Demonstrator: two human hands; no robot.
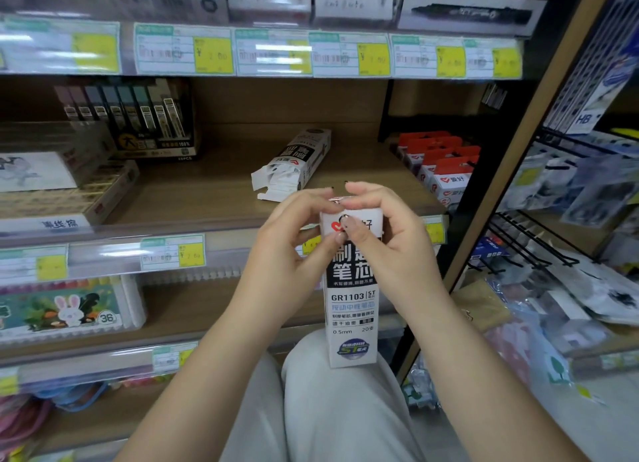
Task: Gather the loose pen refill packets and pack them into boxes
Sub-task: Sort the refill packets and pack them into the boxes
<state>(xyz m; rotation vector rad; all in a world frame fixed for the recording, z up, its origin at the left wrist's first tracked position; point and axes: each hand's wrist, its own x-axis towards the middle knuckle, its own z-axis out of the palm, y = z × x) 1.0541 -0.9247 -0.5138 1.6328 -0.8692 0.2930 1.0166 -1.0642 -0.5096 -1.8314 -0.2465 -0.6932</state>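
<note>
A tall white and black pen refill box (pixel 351 309) stands upright on my knee, marked GR1103. My left hand (pixel 294 243) grips its upper left side, fingers curled over the top. My right hand (pixel 383 233) grips the upper right side, thumb pressed on the front flap near the red heart logo. Both sets of fingertips meet on the box's top end. A second refill box (pixel 304 157) lies on its side on the wooden shelf (pixel 207 198) behind, its near end open with white flaps and packets showing.
Red-topped hanging packs (pixel 446 171) stand in a row at the shelf's right. Pencil lead boxes (pixel 138 119) and flat boxes (pixel 58 185) fill the left. A crayon set (pixel 69 309) sits on the shelf below. A wire rack of bagged goods (pixel 567 254) stands to the right.
</note>
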